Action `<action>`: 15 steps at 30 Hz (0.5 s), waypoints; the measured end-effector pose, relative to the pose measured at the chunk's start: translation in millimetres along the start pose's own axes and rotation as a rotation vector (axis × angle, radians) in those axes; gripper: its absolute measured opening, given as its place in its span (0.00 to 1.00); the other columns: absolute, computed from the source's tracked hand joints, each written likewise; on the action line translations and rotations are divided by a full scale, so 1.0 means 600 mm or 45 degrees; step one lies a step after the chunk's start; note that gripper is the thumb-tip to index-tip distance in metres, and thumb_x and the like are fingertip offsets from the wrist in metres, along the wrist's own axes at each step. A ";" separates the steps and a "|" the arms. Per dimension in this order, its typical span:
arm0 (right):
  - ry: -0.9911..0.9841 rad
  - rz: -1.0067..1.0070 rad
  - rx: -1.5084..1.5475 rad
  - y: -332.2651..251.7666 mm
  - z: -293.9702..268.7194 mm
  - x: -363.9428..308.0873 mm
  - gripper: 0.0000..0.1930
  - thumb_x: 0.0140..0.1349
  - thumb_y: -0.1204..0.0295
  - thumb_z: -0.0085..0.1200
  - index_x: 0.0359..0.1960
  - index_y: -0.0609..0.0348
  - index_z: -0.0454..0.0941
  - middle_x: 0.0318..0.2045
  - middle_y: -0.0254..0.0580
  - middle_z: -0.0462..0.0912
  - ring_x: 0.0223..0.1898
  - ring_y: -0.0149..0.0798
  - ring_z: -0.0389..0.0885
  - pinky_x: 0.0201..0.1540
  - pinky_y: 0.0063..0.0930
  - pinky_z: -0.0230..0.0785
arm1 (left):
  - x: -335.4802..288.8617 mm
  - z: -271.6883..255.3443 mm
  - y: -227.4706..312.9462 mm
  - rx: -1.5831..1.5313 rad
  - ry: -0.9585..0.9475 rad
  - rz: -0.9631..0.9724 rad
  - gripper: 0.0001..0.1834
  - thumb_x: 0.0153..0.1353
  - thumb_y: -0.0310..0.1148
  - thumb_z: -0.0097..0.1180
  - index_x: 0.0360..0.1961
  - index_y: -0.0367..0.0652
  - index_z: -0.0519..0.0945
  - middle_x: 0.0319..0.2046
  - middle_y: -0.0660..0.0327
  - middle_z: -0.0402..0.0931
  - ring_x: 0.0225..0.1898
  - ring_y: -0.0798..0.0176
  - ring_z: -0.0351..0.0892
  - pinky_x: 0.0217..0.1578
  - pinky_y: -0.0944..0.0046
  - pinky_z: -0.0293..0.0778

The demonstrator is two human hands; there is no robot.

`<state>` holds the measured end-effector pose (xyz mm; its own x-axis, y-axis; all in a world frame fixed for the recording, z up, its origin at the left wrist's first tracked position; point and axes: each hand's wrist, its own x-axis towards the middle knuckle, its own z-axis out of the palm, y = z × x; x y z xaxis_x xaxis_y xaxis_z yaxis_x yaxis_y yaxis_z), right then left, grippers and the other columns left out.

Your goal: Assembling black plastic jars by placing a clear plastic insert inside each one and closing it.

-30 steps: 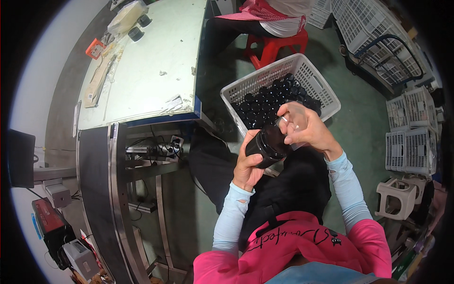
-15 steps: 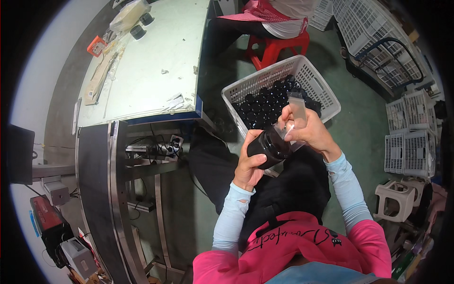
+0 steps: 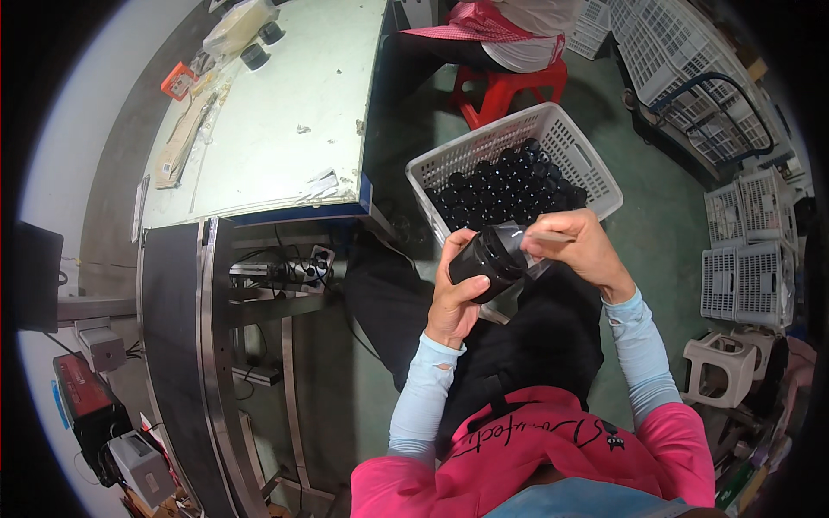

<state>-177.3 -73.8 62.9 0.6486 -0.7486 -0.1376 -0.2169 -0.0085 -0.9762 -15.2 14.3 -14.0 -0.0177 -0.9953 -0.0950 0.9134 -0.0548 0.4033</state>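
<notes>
Head view: left hand (image 3: pixel 456 298) raised over the lap, grip wrapped shut around a black jar (image 3: pixel 486 262). Right hand (image 3: pixel 580 250) just right of the jar, fingers pinched on a clear film (image 3: pixel 528 235) at its rim. Beyond the jar, a white basket (image 3: pixel 596 177) of black jars; left of the basket, a white desk (image 3: pixel 268 129) with an orange box (image 3: pixel 179 81).

Even, fairly bright overhead light falls on the scene. The pale table (image 3: pixel 276 121) shines almost washed out, while the space beneath it sits in deep shadow. Fisheye distortion bends straight edges near the rim, and black corners frame the sharp centre.
</notes>
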 end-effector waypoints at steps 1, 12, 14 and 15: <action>0.002 0.000 0.001 0.001 0.004 0.004 0.05 0.55 0.76 0.55 0.29 0.67 0.78 0.24 0.32 0.76 0.26 0.21 0.71 0.31 0.15 0.65 | 0.001 0.000 -0.001 0.071 -0.010 0.023 0.34 0.38 0.22 0.61 0.50 0.40 0.62 0.44 0.58 0.68 0.45 0.63 0.72 0.49 0.64 0.68; -0.013 -0.061 0.136 -0.022 0.029 0.012 0.06 0.55 0.75 0.54 0.30 0.67 0.78 0.22 0.33 0.76 0.26 0.22 0.72 0.30 0.17 0.65 | 0.005 0.007 0.001 0.238 -0.020 0.052 0.37 0.38 0.22 0.62 0.55 0.36 0.63 0.46 0.56 0.69 0.46 0.63 0.72 0.50 0.65 0.67; 0.020 -0.105 0.046 -0.017 0.027 0.006 0.06 0.54 0.76 0.55 0.30 0.67 0.77 0.22 0.34 0.76 0.26 0.21 0.72 0.30 0.16 0.65 | 0.007 0.005 0.002 0.139 0.008 0.082 0.35 0.40 0.21 0.60 0.54 0.36 0.64 0.46 0.55 0.69 0.46 0.63 0.72 0.50 0.65 0.68; 0.052 -0.153 -0.028 -0.013 0.025 0.003 0.06 0.53 0.76 0.55 0.31 0.68 0.77 0.23 0.34 0.76 0.26 0.22 0.72 0.30 0.17 0.65 | 0.010 0.002 0.001 0.222 0.026 0.150 0.36 0.43 0.26 0.58 0.56 0.35 0.58 0.46 0.50 0.67 0.45 0.53 0.73 0.43 0.49 0.75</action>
<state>-163.5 -64.8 67.5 0.6406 -0.7678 -0.0124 -0.1555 -0.1139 -0.9812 -15.6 8.2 -13.1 0.0949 -0.9939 -0.0559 0.8245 0.0470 0.5639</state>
